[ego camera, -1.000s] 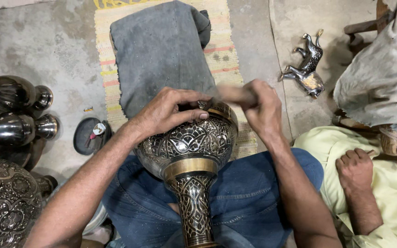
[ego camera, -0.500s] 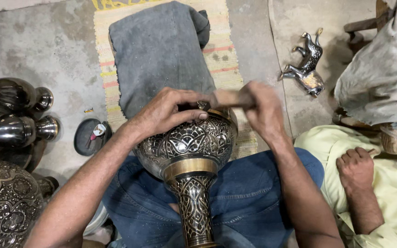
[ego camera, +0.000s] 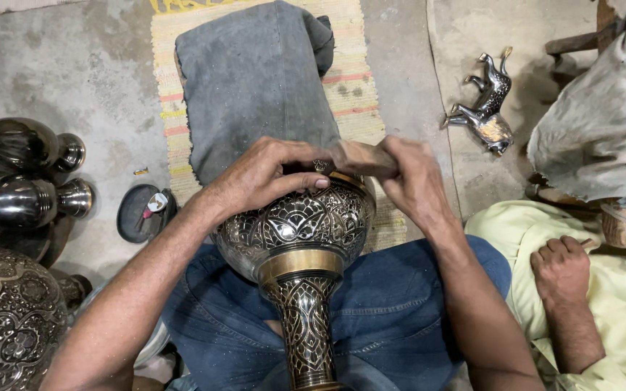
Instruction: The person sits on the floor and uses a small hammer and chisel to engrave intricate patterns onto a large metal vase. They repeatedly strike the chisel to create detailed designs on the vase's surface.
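Observation:
An engraved metal vase point(ego camera: 300, 239), black and silver with a brass band, lies across my lap in blue jeans. My left hand point(ego camera: 266, 177) rests on its bulging body near the far end, fingers curled over a small tool I cannot make out. My right hand point(ego camera: 414, 181) grips a wooden mallet point(ego camera: 360, 158), whose head hangs just above my left fingers. The vase's slender neck points toward me.
Dark metal vases point(ego camera: 27, 174) lie at the left, with an engraved vessel point(ego camera: 5, 333) below them. A small round tin point(ego camera: 139, 211) sits on the concrete floor. A metal horse figurine point(ego camera: 483, 112) stands on the right. Another person in a pale yellow shirt point(ego camera: 603, 289) sits at my right.
The wooden mallet in my right hand has shifted slightly left and down toward my left fingers. My left hand stays on the vase.

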